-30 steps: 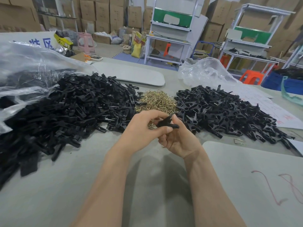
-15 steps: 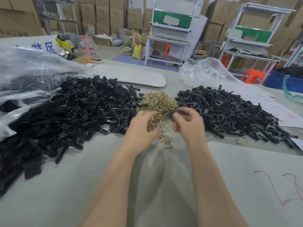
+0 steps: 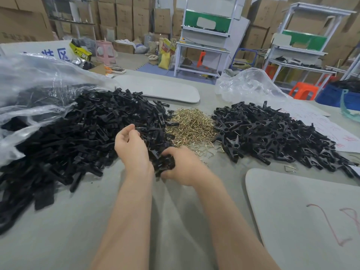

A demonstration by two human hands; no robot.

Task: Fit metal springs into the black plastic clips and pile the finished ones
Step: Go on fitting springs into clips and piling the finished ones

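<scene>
A large heap of black plastic clip parts [image 3: 78, 133] covers the left of the table. A small mound of brass-coloured metal springs [image 3: 191, 127] lies in the middle. On the right is a pile of assembled black clips [image 3: 272, 135]. My right hand [image 3: 185, 168] curls its fingers round a few black clip parts [image 3: 165, 162] at the near edge of the left heap. My left hand [image 3: 132, 151] rests against the same edge, fingers loosely curled, with nothing visibly held.
A clear plastic bag [image 3: 29, 84] holding more black parts spills in from the left, and an empty one [image 3: 249, 86] lies at the back right. Grey boards lie far centre [image 3: 161, 90] and near right [image 3: 302, 211]. A loose spring [image 3: 290, 168] sits nearby.
A second ago both hands held one clip; then they reached over the springs. Now both have shifted left to the black parts heap, and the right hand has taken hold of parts.
</scene>
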